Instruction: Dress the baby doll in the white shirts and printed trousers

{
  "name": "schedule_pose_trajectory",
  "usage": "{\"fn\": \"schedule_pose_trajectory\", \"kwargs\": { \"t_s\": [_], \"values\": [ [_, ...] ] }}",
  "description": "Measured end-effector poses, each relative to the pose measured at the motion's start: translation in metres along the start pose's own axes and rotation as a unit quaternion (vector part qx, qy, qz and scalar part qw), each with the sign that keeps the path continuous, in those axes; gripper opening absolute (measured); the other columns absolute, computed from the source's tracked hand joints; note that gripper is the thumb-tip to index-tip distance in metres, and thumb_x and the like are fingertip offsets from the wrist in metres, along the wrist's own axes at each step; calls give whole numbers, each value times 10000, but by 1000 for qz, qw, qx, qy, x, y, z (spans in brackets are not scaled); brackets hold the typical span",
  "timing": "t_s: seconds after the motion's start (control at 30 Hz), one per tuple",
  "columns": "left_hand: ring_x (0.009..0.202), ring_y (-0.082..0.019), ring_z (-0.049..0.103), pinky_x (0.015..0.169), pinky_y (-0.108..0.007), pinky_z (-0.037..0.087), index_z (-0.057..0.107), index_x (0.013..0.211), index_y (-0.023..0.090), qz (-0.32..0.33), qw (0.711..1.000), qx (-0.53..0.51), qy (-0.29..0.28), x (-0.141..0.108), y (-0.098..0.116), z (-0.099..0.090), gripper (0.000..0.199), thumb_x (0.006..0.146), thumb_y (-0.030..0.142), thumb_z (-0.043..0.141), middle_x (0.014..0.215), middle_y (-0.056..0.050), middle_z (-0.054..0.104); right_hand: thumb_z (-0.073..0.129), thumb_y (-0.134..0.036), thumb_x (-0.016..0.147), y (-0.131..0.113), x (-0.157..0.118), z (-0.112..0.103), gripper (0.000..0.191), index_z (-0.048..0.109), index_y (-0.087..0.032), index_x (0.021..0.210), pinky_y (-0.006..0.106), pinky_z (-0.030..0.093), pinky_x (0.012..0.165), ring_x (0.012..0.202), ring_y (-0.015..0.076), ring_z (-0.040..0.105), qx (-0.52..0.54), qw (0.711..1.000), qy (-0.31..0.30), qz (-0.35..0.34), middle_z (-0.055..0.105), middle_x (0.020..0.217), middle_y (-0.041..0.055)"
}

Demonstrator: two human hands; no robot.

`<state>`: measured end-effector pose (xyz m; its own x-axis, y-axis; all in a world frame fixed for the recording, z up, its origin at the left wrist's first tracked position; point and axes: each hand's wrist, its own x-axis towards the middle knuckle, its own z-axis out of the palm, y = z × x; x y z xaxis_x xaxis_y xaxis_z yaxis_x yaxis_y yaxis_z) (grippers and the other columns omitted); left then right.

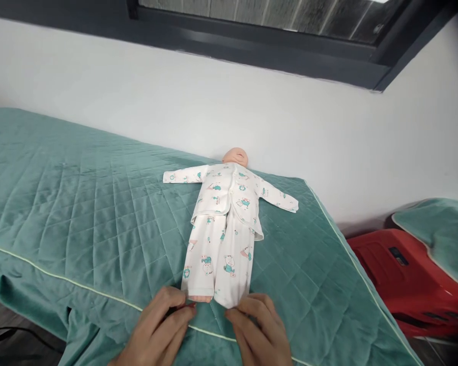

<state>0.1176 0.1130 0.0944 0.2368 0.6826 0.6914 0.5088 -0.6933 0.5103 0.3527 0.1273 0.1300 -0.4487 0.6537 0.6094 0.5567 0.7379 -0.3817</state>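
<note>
A baby doll (pixel 236 156) lies on its back, wearing a white printed jacket (pixel 217 190) and matching trousers (pixel 202 254). Both sleeves are spread out sideways. My left hand (pixel 162 323) pinches at the lower left trouser leg, where a pinkish edge shows under the hem. My right hand (pixel 257 325) has its fingertips closed on the hem of the other trouser leg. The doll's hands and feet are not visible.
Beneath the doll is a green quilted cover (pixel 99 218) with a pale piped edge. A white wall (pixel 168 96) rises behind it under a dark window frame (pixel 252 48). A red plastic stool (pixel 408 274) stands at the right, partly under green cloth (pixel 438 234).
</note>
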Motion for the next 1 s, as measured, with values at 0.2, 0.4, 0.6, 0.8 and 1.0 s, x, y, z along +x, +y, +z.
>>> {"fn": "schedule_pose_trajectory", "kwargs": {
  "t_s": [0.2, 0.4, 0.6, 0.8, 1.0],
  "values": [
    [856, -144, 606, 749, -264, 508, 620, 1000, 223, -106, 993, 12, 49, 43, -22, -11, 168, 900, 112, 543, 898, -26, 625, 647, -126, 842, 8, 33, -24, 264, 623, -257, 1070, 356, 539, 684, 783, 202, 637, 14, 1000, -7, -1, 676, 871, 48],
    [1080, -211, 550, 981, -387, 443, 663, 1088, 228, -150, 987, -23, 49, 127, -65, 15, 222, 893, 306, 591, 1105, -62, 595, 588, -236, 900, 62, 111, -15, 281, 587, -241, 1181, 446, 490, 904, 1059, 260, 570, -77, 994, 37, 69, 606, 1116, 96],
    [1113, -209, 517, 991, -387, 428, 690, 1065, 236, -177, 982, -64, 19, 131, -82, 27, 204, 902, 287, 578, 1110, -60, 581, 563, -228, 910, 91, 122, 9, 192, 650, -243, 1080, 426, 463, 883, 995, 241, 553, -74, 991, 51, 99, 613, 1040, 68],
    [959, -182, 545, 873, -354, 459, 677, 983, 204, -135, 989, 0, 60, 127, -79, 35, 213, 966, 265, 474, 979, -56, 617, 532, -204, 933, 89, 115, 15, 179, 702, -248, 971, 353, 487, 777, 880, 186, 596, 24, 981, 142, 131, 606, 924, 37],
    [936, -181, 564, 852, -350, 469, 665, 929, 188, -121, 991, -27, 49, 128, -77, 36, 221, 968, 272, 464, 948, -63, 619, 577, -230, 922, 89, 120, 15, 184, 740, -274, 993, 381, 478, 780, 825, 184, 598, 13, 987, 126, 97, 627, 856, 24]
  ]
}}
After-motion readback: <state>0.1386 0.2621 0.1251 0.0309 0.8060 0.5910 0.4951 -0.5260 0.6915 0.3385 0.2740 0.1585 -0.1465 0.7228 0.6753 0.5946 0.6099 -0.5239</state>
